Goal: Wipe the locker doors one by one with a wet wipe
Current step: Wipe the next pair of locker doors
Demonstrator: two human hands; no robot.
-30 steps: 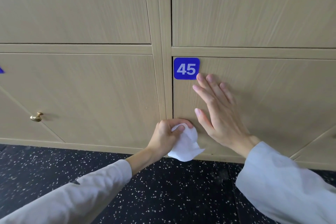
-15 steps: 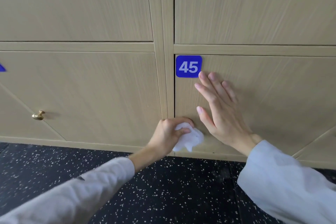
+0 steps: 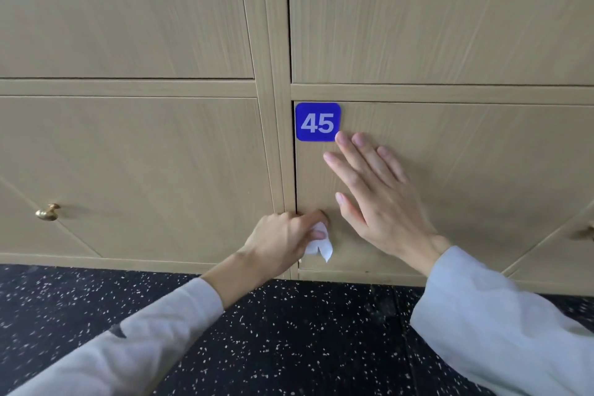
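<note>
on locker door 45 (image 3: 466, 170), left hand (image 3: 283, 238) grips wipe (image 3: 318, 246); right hand (image 3: 379, 199) flat, fingers straight.

Four wooden locker doors show: upper left (image 3: 122, 10), upper right (image 3: 440, 13), lower left (image 3: 144, 170), and lower right (image 3: 466, 145). One blue "45" plate (image 3: 318, 121), two brass knobs, far left (image 3: 47, 212) and far right (image 3: 589, 230). Two hands, left (image 3: 283, 239) and right (image 3: 376, 196); one white wet wipe (image 3: 319, 244).

dark speckled floor (image 3: 289, 347) runs below a pale wood-grain cabinet frame (image 3: 273, 106); soft, even light.
</note>
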